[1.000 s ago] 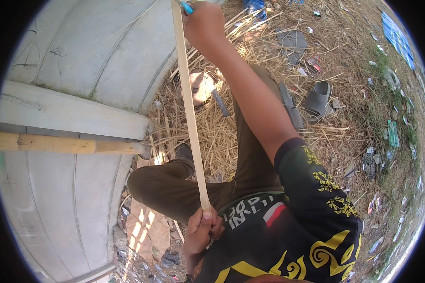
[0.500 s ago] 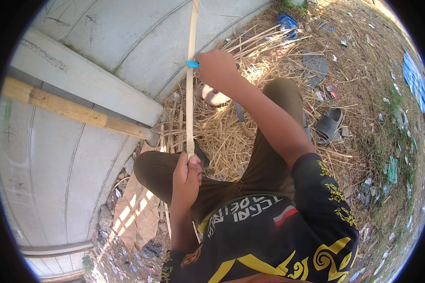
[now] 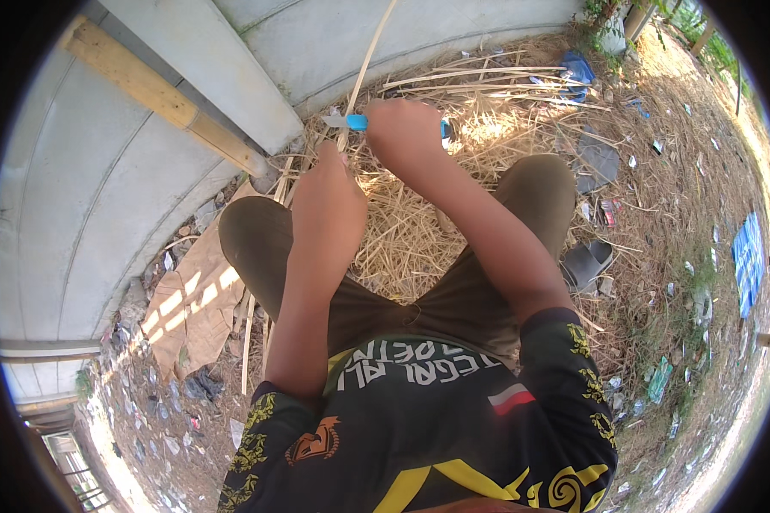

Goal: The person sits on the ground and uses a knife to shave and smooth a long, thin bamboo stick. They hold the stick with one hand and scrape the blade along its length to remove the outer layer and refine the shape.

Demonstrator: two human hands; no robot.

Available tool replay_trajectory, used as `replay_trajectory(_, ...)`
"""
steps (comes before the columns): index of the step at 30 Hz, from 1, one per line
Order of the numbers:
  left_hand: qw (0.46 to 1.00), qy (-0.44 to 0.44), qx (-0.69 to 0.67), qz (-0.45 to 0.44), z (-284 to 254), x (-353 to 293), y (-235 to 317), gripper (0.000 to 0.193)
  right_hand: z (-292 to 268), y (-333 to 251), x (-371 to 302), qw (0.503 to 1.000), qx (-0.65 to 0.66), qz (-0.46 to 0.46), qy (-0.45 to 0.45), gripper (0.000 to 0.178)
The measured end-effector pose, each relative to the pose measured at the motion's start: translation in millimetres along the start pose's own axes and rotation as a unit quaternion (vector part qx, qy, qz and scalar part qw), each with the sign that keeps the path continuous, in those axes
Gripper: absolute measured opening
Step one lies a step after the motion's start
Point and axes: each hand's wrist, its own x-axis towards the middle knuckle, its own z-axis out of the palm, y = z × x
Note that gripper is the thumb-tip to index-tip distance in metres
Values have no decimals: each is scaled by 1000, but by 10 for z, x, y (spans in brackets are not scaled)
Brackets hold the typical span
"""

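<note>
A utility knife (image 3: 358, 123) with a blue handle is closed in my right hand (image 3: 405, 135), and its bare blade points left. The blade crosses a long pale bamboo strip (image 3: 370, 53), which runs from my hands up past the top of the picture. Just below the blade, my left hand (image 3: 328, 201) is closed on the strip, its fingers largely hidden under the back of the hand. The two hands are close together, above loose shavings (image 3: 406, 229) spread between my bent knees.
Several cut strips (image 3: 462, 83) lie beyond my hands, beside a blue plastic bag (image 3: 577, 75). A concrete panel wall (image 3: 85, 184) with a bamboo pole (image 3: 158, 92) stands at the left. A grey sandal (image 3: 587, 263) is by my right knee, flattened cardboard (image 3: 188, 295) at the left.
My left hand has moved forward along the strip, from near my lap to just below the knife. The right hand still holds the knife across the strip. The whole view has shifted.
</note>
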Motion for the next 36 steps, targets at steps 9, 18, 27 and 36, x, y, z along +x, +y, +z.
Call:
replay_trajectory(9, 997, -4, 70, -9, 9, -42, 118, 14, 50, 191, 187, 998, -21, 40, -35, 3)
replay_trajectory(18, 991, -61, 107, -46, -109, -165, 96, 23, 185, 378, 242, 991, -19, 84, -106, 8)
replay_trajectory(27, 982, -92, 146, -72, -208, -384, -30, 26, 385, 231, 207, 992, -21, 84, -94, 10)
replay_trajectory(36, 983, -105, 138, -59, -383, -951, -140, 9, 735, 844, 304, 972, -52, 199, -116, 13)
